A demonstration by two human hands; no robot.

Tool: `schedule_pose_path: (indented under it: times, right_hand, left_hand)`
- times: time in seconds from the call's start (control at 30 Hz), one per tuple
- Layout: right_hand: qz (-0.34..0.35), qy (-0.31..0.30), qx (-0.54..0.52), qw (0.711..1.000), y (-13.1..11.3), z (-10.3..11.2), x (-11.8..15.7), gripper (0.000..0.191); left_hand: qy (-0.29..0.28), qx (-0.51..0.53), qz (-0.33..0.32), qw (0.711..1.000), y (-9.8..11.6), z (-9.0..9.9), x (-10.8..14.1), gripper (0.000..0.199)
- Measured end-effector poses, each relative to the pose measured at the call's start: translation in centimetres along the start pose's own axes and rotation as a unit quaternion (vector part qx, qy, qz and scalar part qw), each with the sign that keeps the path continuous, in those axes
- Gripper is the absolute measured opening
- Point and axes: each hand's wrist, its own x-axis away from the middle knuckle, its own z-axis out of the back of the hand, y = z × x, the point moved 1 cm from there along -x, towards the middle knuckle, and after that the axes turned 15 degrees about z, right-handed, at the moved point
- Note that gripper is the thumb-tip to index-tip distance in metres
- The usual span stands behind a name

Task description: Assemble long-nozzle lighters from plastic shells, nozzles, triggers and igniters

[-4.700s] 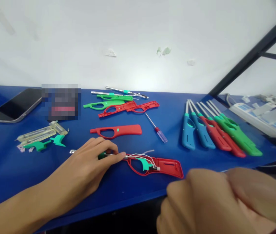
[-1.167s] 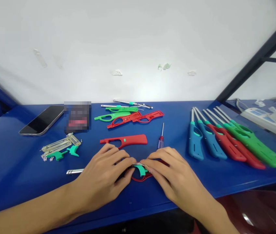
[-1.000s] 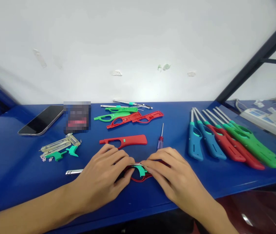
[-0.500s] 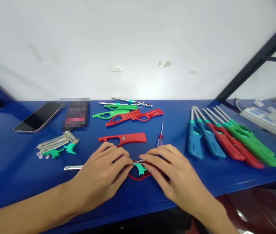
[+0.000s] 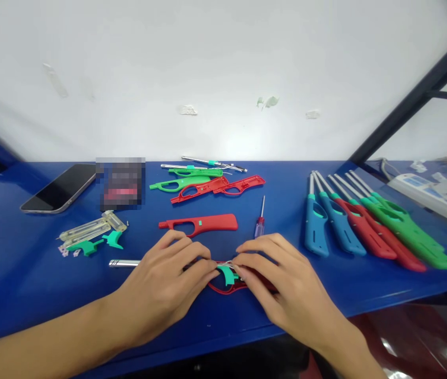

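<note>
On the left of a blue table [image 5: 21, 284], flat and dark, a phone [image 5: 59, 188]; then clear plastic tubes [image 5: 85, 230] touching loose green triggers [image 5: 86, 247]. Next, a metal tube [image 5: 124, 263], just shifted slightly rightward: a sign of adjusting, not yet of a settled fit. Over its other end, the left hand [image 5: 164, 279], fingers curled, tips close together; no way to tell pinching from resting. Behind, a loose red cover [image 5: 219, 223], outer side up. Between both hands, near the table's front edge, an open red casing [image 5: 222, 292], lying flat, partly covered by fingers, with a curved green trigger [image 5: 228, 275] in its loop and thin white wires [image 5: 225, 263] above. Beyond, a screwdriver [image 5: 259, 227]. Then the right hand [image 5: 290, 284], thumb and forefinger apparently pinching the wires. Farther right, blue lighters [image 5: 315, 226], red lighters [image 5: 373, 231] and green lighters [image 5: 413, 226].
</note>
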Motion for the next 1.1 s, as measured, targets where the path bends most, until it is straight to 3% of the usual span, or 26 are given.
schedule_pose_path:
  times: [0.13, 0.47, 0.83, 1.1]
  right_hand:
    - [0.009, -0.019, 0.013, 1.000, 0.01, 0.05, -0.24, 0.027]
    - [0.017, -0.006, -0.027, 0.999, 0.10, 0.07, -0.29, 0.014]
    - [-0.042, -0.028, -0.057, 0.997, 0.16, 0.23, -0.40, 0.005]
    - [-0.025, -0.002, -0.040, 0.999, 0.11, 0.17, -0.50, 0.004]
  left_hand:
    - [0.007, 0.002, 0.000, 1.000, 0.01, -0.09, -0.02, 0.019]
    - [0.007, 0.008, 0.003, 1.000, -0.06, -0.27, 0.05, 0.017]
    - [0.000, 0.021, 0.007, 1.000, -0.02, -0.18, 0.03, 0.016]
    - [0.002, 0.019, 0.007, 1.000, 0.08, -0.22, 0.08, 0.016]
